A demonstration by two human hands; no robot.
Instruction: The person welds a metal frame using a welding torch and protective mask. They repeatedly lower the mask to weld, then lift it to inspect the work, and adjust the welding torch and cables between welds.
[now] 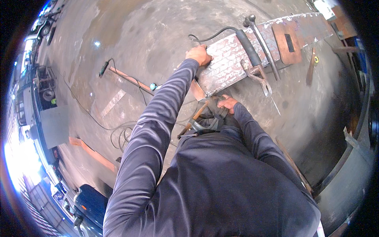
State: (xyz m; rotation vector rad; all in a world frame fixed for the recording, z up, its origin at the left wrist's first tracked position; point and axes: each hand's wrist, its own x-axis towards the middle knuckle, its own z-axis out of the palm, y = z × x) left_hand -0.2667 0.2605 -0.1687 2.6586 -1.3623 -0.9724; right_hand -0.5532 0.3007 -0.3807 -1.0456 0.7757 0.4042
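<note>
My left hand (199, 55) grips the left end of a long metal beam (225, 59) with flaking pale paint, its fingers bent over the edge. Close to my lap, my right hand (227, 103) has curled fingers against dark cloth; what they hold, if anything, is hidden. A C-clamp with a rusty screw (195, 118) lies at my lap, left of that hand. Across the beam rest a welding electrode holder (249, 49) with a black ribbed handle and a metal hammer (263, 47). Beside them lies a rusty plate with a rectangular slot (281, 43).
On the floor at left are a green-and-black corded tool (104, 68), a rusty flat bar (128, 80) and loose cable (122, 134). A longer rusty strip (94, 152) lies nearer. Thin rods (310, 71) lie right of the beam. Vehicles line the far left.
</note>
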